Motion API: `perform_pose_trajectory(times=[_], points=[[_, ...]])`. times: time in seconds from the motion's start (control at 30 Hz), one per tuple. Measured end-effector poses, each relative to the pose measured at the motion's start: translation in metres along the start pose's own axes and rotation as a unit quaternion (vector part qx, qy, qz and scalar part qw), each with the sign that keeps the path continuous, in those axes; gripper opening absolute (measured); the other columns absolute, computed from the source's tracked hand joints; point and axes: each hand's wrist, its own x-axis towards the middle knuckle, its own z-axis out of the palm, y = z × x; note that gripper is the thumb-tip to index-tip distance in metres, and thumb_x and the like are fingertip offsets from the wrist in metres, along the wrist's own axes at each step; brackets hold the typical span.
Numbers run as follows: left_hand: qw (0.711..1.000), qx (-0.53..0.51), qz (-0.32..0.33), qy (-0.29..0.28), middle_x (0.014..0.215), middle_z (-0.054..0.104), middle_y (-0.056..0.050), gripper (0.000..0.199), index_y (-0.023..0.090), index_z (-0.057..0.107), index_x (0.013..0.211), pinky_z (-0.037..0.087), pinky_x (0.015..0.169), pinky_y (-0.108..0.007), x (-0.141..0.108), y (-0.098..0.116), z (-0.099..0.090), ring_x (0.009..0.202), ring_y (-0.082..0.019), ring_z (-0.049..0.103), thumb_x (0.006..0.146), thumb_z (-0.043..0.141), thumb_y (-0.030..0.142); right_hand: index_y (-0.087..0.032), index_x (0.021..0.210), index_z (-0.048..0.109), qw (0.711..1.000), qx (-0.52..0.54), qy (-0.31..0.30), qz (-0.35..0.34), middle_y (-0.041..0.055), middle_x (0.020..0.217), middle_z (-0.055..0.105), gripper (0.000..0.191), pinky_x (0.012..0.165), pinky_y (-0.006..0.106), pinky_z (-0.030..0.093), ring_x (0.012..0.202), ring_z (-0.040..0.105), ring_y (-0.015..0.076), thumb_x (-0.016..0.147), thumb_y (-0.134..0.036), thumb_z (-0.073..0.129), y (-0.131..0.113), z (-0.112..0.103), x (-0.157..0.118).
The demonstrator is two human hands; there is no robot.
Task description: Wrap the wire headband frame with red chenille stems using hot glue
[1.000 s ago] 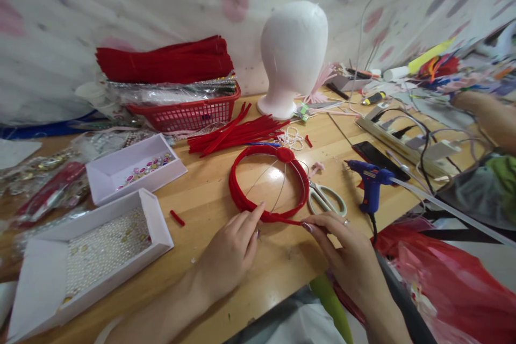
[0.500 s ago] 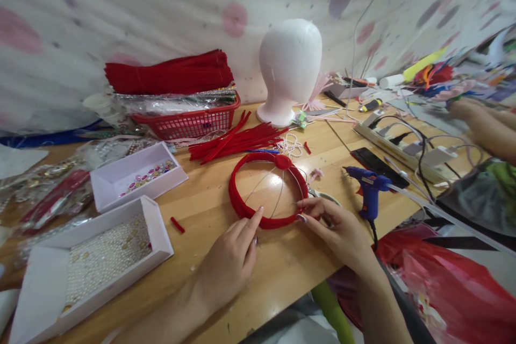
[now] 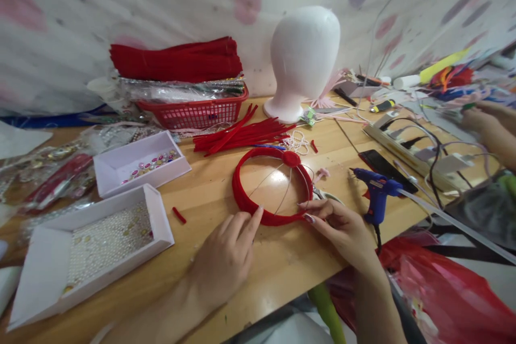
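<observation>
Red chenille-wrapped ring (image 3: pixel 241 191) is lying on the wooden table (image 3: pixel 282 274), just beyond both hands, thin wires (image 3: pixel 289 187) crossing its opening and a red disc (image 3: pixel 291 158) sitting on its far rim. Left hand (image 3: pixel 226 250): index fingertip is pressing the near rim left of center, other fingers are curling loosely; thumb isn't showing, so can't tell if it's gripping. Right hand (image 3: pixel 342 228): thumb and index are pinching red pile at the near-right rim; can't tell whether that's the band itself or a strip end. Handling, my guess: weighing very little, soft and grippy outside, springy inside, likely going oval under a hard squeeze. Wires are looking like the weak spot. Best hold: pinching the thick wrapped band, other hand bracing; not lifting by wires or disc. Scissors (image 3: pixel 328 195) are lying just beside the right hand.
</observation>
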Motion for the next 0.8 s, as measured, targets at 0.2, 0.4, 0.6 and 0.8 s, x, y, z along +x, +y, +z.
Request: perform_pose_trajectory(times=[0.2, 0.4, 0.6, 0.8], points=[[0.999, 0.003, -0.037, -0.018, 0.112, 0.060, -0.012, 0.066, 0.022, 0.027, 0.154, 0.059, 0.084, -0.046, 0.002, -0.003, 0.001, 0.099, -0.026, 0.062, 0.091, 0.043, 0.009, -0.022, 0.061, 0.058, 0.999, -0.018, 0.020, -0.018, 0.0107, 0.093, 0.079, 0.031, 0.078, 0.035, 0.059, 0.088, 0.075, 0.0240, 0.080, -0.039, 0.075, 0.003, 0.003, 0.000], [0.996, -0.017, -0.085, 0.013, 0.137, 0.053, -0.018, 0.072, 0.022, 0.012, 0.158, 0.053, 0.101, -0.050, 0.004, -0.014, 0.007, 0.124, -0.029, 0.056, 0.094, 0.041, 0.007, -0.022, 0.064, 0.059, 0.999, -0.024, 0.032, -0.033, 0.0097, 0.102, 0.078, 0.026, 0.078, 0.031, 0.061, 0.094, 0.075, 0.0233, 0.084, -0.033, 0.072, -0.004, 0.025, -0.005], [0.993, -0.022, -0.118, 0.016, 0.146, 0.049, -0.020, 0.071, 0.022, 0.011, 0.158, 0.051, 0.103, -0.054, 0.008, -0.022, 0.006, 0.132, -0.031, 0.052, 0.095, 0.039, 0.007, -0.023, 0.069, 0.058, 0.997, -0.036, 0.027, -0.055, 0.0085, 0.099, 0.078, 0.023, 0.080, 0.030, 0.061, 0.097, 0.075, 0.0223, 0.089, -0.032, 0.066, -0.011, 0.046, -0.002], [0.988, -0.054, -0.140, -0.017, 0.149, 0.043, -0.022, 0.069, 0.018, 0.022, 0.157, 0.045, 0.108, -0.058, 0.009, -0.022, 0.004, 0.137, -0.032, 0.045, 0.091, 0.035, 0.002, -0.023, 0.070, 0.058, 0.998, -0.050, 0.011, -0.043, 0.0109, 0.105, 0.077, 0.023, 0.082, 0.031, 0.059, 0.099, 0.074, 0.0231, 0.089, -0.033, 0.066, -0.014, 0.047, -0.002]])
